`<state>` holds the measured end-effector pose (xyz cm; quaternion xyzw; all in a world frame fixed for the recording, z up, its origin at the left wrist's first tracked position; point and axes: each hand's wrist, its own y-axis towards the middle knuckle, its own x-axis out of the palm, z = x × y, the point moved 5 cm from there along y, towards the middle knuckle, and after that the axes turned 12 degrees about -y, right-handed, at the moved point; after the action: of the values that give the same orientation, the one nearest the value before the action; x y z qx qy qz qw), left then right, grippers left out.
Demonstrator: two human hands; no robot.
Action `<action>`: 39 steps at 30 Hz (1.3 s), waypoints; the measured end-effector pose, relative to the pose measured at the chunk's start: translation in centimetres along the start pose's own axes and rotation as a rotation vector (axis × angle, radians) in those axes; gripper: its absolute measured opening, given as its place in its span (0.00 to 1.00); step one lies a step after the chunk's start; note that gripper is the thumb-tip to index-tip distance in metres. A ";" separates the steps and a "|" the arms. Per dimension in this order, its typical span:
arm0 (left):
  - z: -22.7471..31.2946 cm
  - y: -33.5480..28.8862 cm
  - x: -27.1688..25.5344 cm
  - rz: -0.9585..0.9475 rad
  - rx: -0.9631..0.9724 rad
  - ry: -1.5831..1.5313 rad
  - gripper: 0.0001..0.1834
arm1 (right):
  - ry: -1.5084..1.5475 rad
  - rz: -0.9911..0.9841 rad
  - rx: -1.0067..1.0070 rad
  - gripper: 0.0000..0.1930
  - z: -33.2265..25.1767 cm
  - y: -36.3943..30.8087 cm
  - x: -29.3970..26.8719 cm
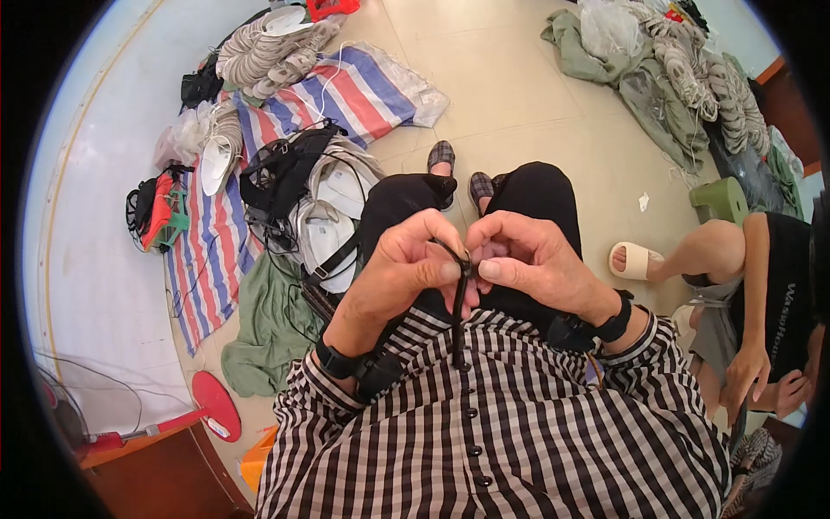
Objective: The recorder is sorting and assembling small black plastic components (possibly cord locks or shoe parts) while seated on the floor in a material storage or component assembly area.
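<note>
Black and bendy, a thin strip (459,316) hung between the person's two hands, just above the lap. It curved in a small loop at the top, and its long straight end dangled in front of the checked shirt (553,415). The left hand (411,264) pinched the strip near its top with thumb and finger. The right hand (532,264) had its thumb and finger close together at the same spot, pinching the strip's top too. Dark round buttons (472,413) ran down the soft shirt, and dark trousers (549,195) covered the knees.

To the left, flat white oval pieces (341,189) lay near a bunch of black straps (285,173). Close by was a wrinkled green cloth (268,324). Red, white and blue stripes crossed a creased sheet (203,290) on the smooth, shiny floor (501,95). To the right was a chunky cream slipper (635,261) on another person's foot.
</note>
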<state>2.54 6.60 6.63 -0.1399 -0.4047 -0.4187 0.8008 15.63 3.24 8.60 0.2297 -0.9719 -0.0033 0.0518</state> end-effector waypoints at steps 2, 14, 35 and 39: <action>-0.7 0.5 -0.4 0.021 -0.070 0.011 0.09 | 0.103 0.048 0.045 0.08 1.1 0.5 -0.9; -1.1 0.3 -2.1 0.218 -0.205 0.356 0.05 | -0.011 -0.056 0.161 0.09 3.4 0.4 -1.5; -1.3 -0.9 0.1 0.416 0.014 0.419 0.05 | -0.190 0.322 0.020 0.08 2.5 -1.8 -0.8; -1.2 -0.9 1.2 0.406 0.092 0.394 0.05 | -0.264 0.313 0.023 0.07 2.0 -2.2 -0.5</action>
<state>2.89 4.67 6.70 -0.0975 -0.2234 -0.2502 0.9370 16.83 1.46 6.45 0.0742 -0.9940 -0.0140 -0.0790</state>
